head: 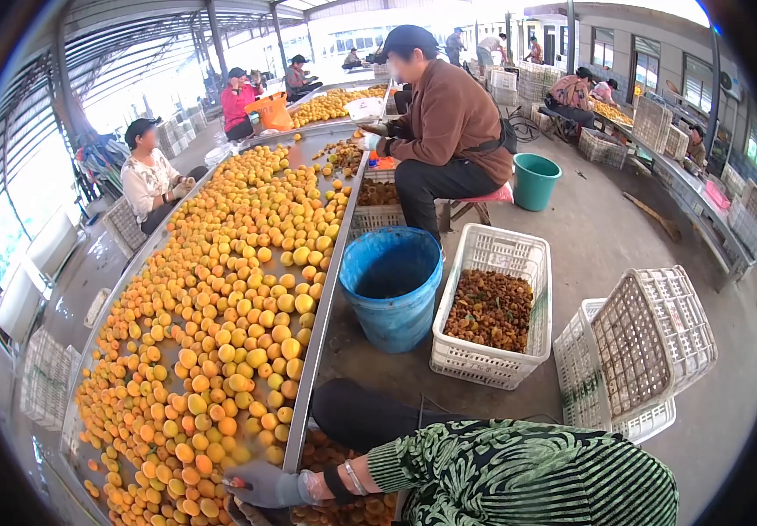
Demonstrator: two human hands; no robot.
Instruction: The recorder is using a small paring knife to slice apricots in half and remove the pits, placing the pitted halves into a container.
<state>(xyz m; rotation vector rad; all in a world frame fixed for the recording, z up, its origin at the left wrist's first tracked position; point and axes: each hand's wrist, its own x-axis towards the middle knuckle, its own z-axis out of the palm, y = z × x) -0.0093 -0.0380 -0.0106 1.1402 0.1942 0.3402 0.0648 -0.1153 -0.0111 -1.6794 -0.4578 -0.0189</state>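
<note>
My right hand (263, 484), in a grey glove, reaches over the near edge of a metal table (306, 401). Its fingers are closed around a small tool with a red handle (239, 482); the tool's working end cannot be made out. Just below it, at the bottom edge, part of my left hand (247, 513) shows in a dirty glove. The frame cuts it off, so what it holds is hidden. Many yellow-orange apricots (207, 368) cover the table beside both hands. Under my right forearm lie orange fruit pieces (345, 509), beside the table.
Right of the table stand a blue bucket (391, 329), a white plastic crate (477, 375) of brownish fruit pieces and stacked crates (655, 342). A co-worker in brown (451, 112) sits farther along, by a green bucket (536, 184). Another person (151, 174) sits across the table.
</note>
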